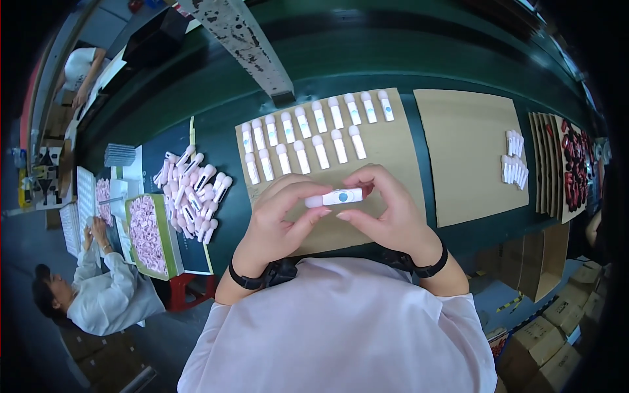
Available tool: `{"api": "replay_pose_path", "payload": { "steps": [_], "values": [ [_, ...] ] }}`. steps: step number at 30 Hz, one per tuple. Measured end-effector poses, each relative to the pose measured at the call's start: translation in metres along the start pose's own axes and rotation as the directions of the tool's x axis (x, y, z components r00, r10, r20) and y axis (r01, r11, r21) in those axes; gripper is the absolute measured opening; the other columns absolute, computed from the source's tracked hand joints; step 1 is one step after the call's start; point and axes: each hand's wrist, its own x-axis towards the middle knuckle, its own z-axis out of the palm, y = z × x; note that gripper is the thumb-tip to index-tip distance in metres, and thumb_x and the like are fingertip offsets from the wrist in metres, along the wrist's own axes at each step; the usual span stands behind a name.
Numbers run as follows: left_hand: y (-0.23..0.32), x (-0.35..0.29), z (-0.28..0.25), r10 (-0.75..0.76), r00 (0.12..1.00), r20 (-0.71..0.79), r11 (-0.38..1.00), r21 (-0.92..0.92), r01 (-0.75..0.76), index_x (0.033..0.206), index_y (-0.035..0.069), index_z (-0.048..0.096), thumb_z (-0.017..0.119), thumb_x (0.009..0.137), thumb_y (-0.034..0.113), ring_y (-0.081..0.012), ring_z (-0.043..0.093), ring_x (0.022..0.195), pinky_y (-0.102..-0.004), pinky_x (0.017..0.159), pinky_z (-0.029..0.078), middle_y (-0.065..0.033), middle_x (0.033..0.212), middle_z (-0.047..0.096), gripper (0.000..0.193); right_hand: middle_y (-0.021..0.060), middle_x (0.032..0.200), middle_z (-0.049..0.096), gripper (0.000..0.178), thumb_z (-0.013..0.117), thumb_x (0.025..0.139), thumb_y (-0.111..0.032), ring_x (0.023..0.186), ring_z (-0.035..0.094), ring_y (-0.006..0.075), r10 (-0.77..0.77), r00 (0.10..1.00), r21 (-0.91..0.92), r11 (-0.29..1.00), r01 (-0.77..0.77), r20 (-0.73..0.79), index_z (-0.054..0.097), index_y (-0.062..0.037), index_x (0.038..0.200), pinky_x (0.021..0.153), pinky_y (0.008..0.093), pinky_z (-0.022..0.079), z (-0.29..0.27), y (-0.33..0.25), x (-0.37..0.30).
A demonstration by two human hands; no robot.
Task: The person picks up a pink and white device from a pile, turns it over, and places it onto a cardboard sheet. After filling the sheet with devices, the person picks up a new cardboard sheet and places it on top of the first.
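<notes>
Over the near part of a cardboard sheet, I hold a small white stick-shaped device lying crosswise, with a rounded pale-pink end and a blue oval spot. The thumb and fingers of my left hand pinch its pink end. At the white end, my right hand grips it between thumb and fingers. Beyond my hands, similar devices lie on the cardboard in two rows, pink ends pointing away; the nearer row is shorter. Their exact kind I cannot make out.
Left is a heap of similar devices, beside a green-edged bin of small pink parts. Right, a second cardboard sheet bears small stacks of devices. Farther right stand cardboard layers with red pieces. A metal post rises beyond. A co-worker sits left.
</notes>
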Motion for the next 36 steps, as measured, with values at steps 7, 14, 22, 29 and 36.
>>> {"api": "replay_pose_path", "payload": {
  "steps": [7, 14, 22, 29, 36],
  "values": [
    [-0.004, -0.005, 0.001, 0.035, 0.998, -0.043, 0.999, 0.025, -0.034, 0.098, 0.002, 0.067, 0.077, 0.076, 0.004, -0.0267, 0.066, 0.087, -0.0334, 0.078, 0.051, -0.0123, 0.095, 0.069, 0.025, 0.0085, 0.092, 0.061, 0.024, 0.073, 0.080, -0.001, 0.082, 0.058, 0.0188, 0.113, 0.991, 0.107, 0.987, -0.120, 0.067, 0.063, -0.0019, 0.102, 0.075, 0.0286, 0.046, 0.002, 0.009, -0.007],
    [-0.003, -0.004, 0.002, -0.054, 0.998, -0.025, 0.996, -0.071, 0.052, 0.098, 0.001, 0.066, 0.078, 0.075, 0.004, -0.0254, 0.066, 0.087, -0.0327, 0.078, 0.051, -0.0123, 0.095, 0.068, 0.025, 0.0093, 0.090, 0.062, 0.027, 0.074, 0.078, 0.001, 0.082, 0.059, 0.0199, -0.129, 0.991, -0.061, 0.990, 0.130, 0.019, 0.064, -0.0018, 0.103, 0.073, 0.0286, 0.046, 0.003, 0.009, -0.004],
    [-0.004, -0.001, 0.001, 0.026, 0.999, -0.032, 0.996, -0.088, -0.029, 0.099, 0.001, 0.066, 0.078, 0.074, 0.003, -0.0254, 0.064, 0.087, -0.0321, 0.079, 0.050, -0.0129, 0.094, 0.066, 0.028, 0.0086, 0.085, 0.062, 0.029, 0.076, 0.076, 0.000, 0.078, 0.059, 0.0204, -0.154, 0.988, -0.069, 0.986, 0.154, 0.015, 0.065, -0.0009, 0.103, 0.068, 0.0286, 0.045, 0.001, 0.008, -0.004],
    [-0.006, 0.000, 0.001, 0.086, 0.996, -0.018, 0.993, -0.083, -0.087, 0.097, 0.001, 0.066, 0.077, 0.072, 0.000, -0.0266, 0.062, 0.085, -0.0354, 0.083, 0.050, -0.0125, 0.092, 0.065, 0.027, 0.0087, 0.086, 0.064, 0.029, 0.078, 0.075, -0.001, 0.076, 0.059, 0.0212, -0.191, 0.982, -0.085, 0.978, 0.191, 0.017, 0.065, -0.0009, 0.101, 0.067, 0.0293, 0.045, 0.000, 0.006, -0.004],
    [-0.005, 0.000, 0.001, 0.102, 0.995, 0.010, 0.989, -0.112, -0.101, 0.096, -0.001, 0.065, 0.075, 0.075, 0.002, -0.0232, 0.061, 0.085, -0.0439, 0.092, 0.046, -0.0110, 0.091, 0.065, 0.024, 0.0089, 0.089, 0.066, 0.029, 0.079, 0.074, -0.001, 0.077, 0.060, 0.0221, -0.212, 0.977, -0.101, 0.972, 0.213, 0.015, 0.065, -0.0012, 0.100, 0.066, 0.0302, 0.046, 0.000, 0.006, -0.005]
  ]
}}
